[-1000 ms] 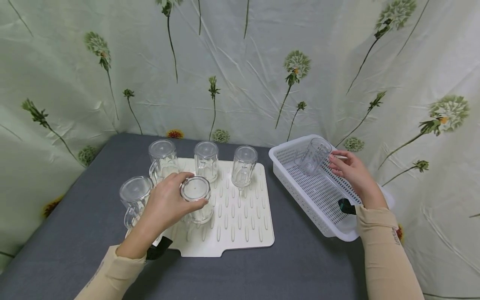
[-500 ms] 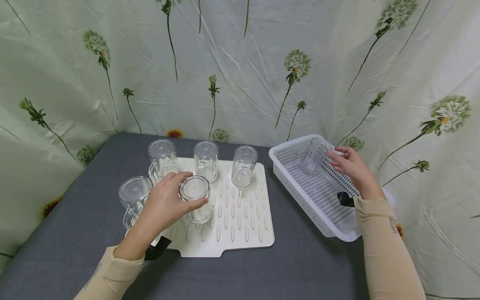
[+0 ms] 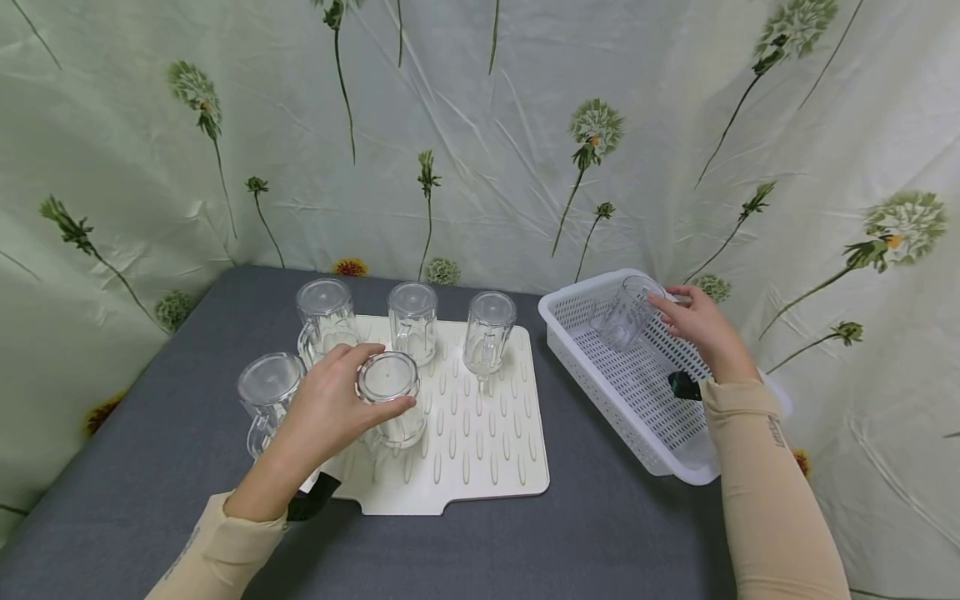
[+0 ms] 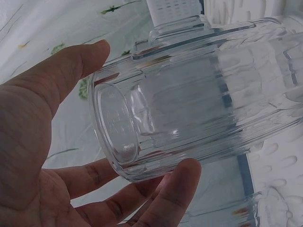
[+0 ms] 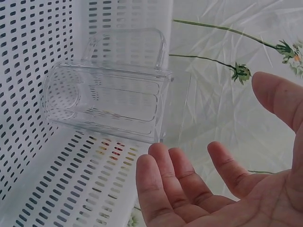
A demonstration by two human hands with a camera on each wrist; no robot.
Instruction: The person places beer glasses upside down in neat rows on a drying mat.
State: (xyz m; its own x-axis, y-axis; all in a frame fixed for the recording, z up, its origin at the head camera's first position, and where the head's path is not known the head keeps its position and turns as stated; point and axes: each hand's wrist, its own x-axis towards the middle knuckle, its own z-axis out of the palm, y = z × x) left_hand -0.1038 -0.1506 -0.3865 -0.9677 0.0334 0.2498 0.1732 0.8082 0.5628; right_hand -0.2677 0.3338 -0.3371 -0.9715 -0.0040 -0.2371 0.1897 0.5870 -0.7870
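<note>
My left hand (image 3: 330, 412) holds an upside-down clear glass mug (image 3: 388, 380) by its base, thumb on one side and fingers on the other. The mug stands over the white ridged drying mat (image 3: 480, 467). In the left wrist view the thumb and fingers reach round the base of this mug (image 4: 165, 109). My right hand (image 3: 705, 333) is at the rim of another clear mug (image 3: 628, 321), which leans in the white basket (image 3: 600, 408). In the right wrist view that mug (image 5: 118, 101) has its handle toward the top, and the right fingertips (image 5: 150, 172) lie near its rim, thumb apart.
Several more upturned glass mugs, such as the back-middle mug (image 3: 412, 312), the right mug (image 3: 489, 329) and the left mug (image 3: 272, 383), stand on or beside the mat. A dark grey cloth (image 3: 570, 533) covers the table. Behind hangs a floral curtain (image 3: 487, 208).
My right hand has moved slightly left and farther over the basket, closer to the mug's rim. The left hand and its mug have hardly moved.
</note>
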